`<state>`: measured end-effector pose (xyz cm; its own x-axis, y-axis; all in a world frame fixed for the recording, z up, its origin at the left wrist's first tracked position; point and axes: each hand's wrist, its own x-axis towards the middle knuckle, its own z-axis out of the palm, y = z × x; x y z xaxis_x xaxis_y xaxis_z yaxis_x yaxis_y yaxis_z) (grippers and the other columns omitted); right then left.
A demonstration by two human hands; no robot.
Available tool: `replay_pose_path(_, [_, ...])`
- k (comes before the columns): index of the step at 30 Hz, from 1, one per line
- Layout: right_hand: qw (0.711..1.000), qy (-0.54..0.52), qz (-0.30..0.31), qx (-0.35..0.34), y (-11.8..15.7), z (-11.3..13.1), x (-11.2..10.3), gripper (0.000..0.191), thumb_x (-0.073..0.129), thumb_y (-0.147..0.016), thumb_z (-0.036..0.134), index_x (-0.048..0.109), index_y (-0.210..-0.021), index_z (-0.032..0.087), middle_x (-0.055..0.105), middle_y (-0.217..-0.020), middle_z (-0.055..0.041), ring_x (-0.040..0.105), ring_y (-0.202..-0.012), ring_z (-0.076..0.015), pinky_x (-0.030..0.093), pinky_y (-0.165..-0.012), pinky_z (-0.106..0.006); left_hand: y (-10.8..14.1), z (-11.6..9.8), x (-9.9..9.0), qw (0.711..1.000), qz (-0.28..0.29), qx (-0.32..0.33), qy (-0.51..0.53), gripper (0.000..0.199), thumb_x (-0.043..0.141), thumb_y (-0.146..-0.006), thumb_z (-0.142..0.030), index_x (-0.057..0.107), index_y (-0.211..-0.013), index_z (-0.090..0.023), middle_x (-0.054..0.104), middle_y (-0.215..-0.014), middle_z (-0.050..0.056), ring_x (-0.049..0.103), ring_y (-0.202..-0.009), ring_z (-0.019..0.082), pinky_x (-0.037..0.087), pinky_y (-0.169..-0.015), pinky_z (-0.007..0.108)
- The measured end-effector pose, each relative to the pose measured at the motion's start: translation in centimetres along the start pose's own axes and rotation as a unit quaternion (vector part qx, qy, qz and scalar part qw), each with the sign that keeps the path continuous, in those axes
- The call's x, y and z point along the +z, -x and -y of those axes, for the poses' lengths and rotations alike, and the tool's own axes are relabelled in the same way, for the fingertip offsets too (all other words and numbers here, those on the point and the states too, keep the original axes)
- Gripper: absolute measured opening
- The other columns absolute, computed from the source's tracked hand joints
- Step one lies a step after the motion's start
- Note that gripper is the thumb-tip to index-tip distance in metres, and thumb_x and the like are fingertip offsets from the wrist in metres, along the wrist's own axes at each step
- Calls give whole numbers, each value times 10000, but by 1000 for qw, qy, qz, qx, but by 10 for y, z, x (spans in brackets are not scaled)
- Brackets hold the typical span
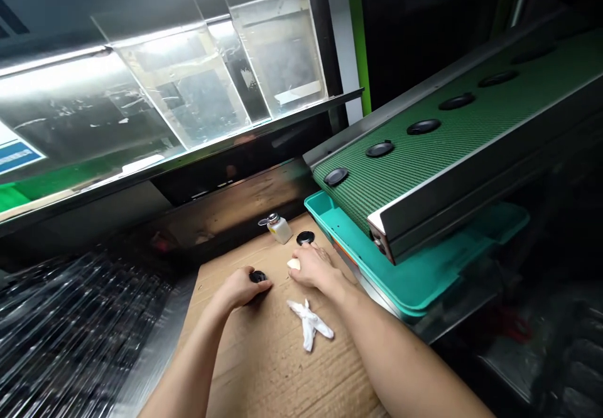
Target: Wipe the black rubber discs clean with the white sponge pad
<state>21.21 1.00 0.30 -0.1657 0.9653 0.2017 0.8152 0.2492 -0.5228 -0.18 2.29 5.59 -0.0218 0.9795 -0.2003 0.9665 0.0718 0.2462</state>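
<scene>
My left hand (242,287) rests on the cardboard sheet (277,368) and grips a round black disc (257,276) at its fingertips. My right hand (313,268) holds a small white wad of cloth (293,264) against the cardboard, a short way right of the left hand. Just beyond it lies another black disc (305,237). Further back stands a small white bottle with a metal pump top (279,229). A crumpled white wipe (308,324) lies below my right hand, touching neither hand.
A green mesh conveyor belt (424,132) carrying several black discs runs up to the right, above a teal tray (400,267). Clear acrylic panels (188,85) stand at the back. Shiny plastic sheeting (80,324) lies left of the cardboard.
</scene>
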Motion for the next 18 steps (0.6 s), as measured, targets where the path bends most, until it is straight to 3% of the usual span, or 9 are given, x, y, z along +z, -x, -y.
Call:
replay_pose_path(4, [1000, -2, 4, 0, 1, 0, 0, 362, 551, -803, 443, 661, -1049, 201, 575, -1137, -121, 487, -1097, -282, 374, -890, -366, 0, -13, 4, 1000, -3, -25, -2, 498, 713, -608, -518, 661, -931, -142, 712, -875, 111, 661, -821, 273, 466, -635, 303])
replay_pose_path(7, [1000, -2, 7, -1, 1, -1, -2, 390, 579, -779, 466, 656, -1070, 217, 575, -1151, -109, 483, -1111, -281, 371, -890, -353, 24, -20, 0, 991, 29, 25, 131, 546, 734, -628, -484, 651, -1041, -138, 699, -951, 101, 648, -846, 246, 491, -659, 293])
replay_pose_path(10, [1000, -2, 12, -3, 1, -2, -5, 400, 589, -768, 477, 656, -1073, 226, 583, -1140, -100, 498, -1096, -278, 370, -882, -348, 70, -15, -8, 918, 80, 90, 379, 620, 693, -718, -492, 574, -1223, -153, 633, -1142, 131, 623, -950, 232, 514, -747, 313])
replay_pose_path(12, [1000, -3, 17, -15, 4, -2, -6, 376, 580, -776, 458, 662, -1052, 216, 593, -1113, -104, 514, -1071, -275, 369, -874, -347, 107, -3, -15, 876, 83, 93, 466, 608, 693, -742, -455, 544, -1262, -179, 591, -1223, 138, 598, -1034, 244, 514, -801, 334])
replay_pose_path(13, [1000, -5, 20, -20, 6, -2, -6, 366, 573, -782, 451, 665, -1043, 210, 596, -1101, -107, 520, -1062, -274, 368, -870, -347, 126, 6, -20, 872, 77, 84, 476, 612, 713, -729, -430, 544, -1263, -183, 590, -1230, 137, 592, -1055, 251, 510, -821, 341])
replay_pose_path(16, [999, -6, 25, -20, 7, -5, 1, 333, 541, -802, 452, 678, -977, 205, 603, -1070, -110, 540, -1030, -271, 365, -864, -345, 173, 35, -47, 907, 41, 48, 416, 662, 760, -679, -398, 549, -1270, -186, 640, -1155, 117, 602, -1040, 260, 493, -870, 356])
replay_pose_path(18, [999, -7, 20, -32, 2, -9, 12, 345, 544, -795, 461, 676, -1003, 219, 609, -1057, -105, 545, -1042, -273, 358, -894, -346, 196, 58, -78, 940, -23, 45, 336, 662, 753, -677, -416, 560, -1273, -203, 649, -1163, 97, 583, -1085, 267, 459, -941, 367])
